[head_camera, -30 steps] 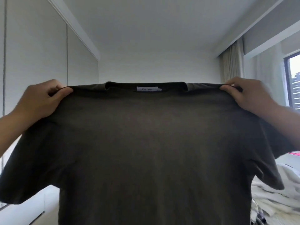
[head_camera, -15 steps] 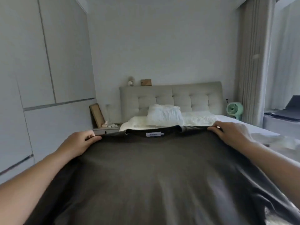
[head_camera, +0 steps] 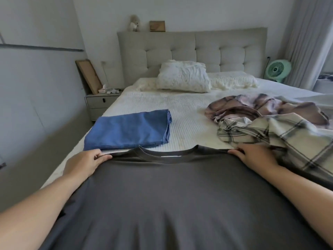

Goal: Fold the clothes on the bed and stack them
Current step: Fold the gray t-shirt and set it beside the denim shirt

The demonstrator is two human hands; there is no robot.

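Note:
A dark grey T-shirt (head_camera: 171, 195) lies spread over the near end of the bed (head_camera: 185, 112), collar pointing toward the headboard. My left hand (head_camera: 84, 164) pinches its left shoulder seam. At the right shoulder, my right hand (head_camera: 255, 156) grips the fabric. A folded blue garment (head_camera: 129, 130) rests on the bed just beyond the left shoulder. To the right lie a crumpled cream plaid shirt (head_camera: 281, 138) and a crumpled pink plaid garment (head_camera: 252, 107), unfolded.
Two white pillows (head_camera: 183, 76) sit against the grey tufted headboard (head_camera: 192, 49). A grey nightstand (head_camera: 100, 103) stands left of the bed beside the wardrobe wall. A green fan (head_camera: 278, 69) is at the far right near the curtain.
The T-shirt was held up high in front of my face, then came down and forward. It now rests on the bed, with both hands still on its shoulders.

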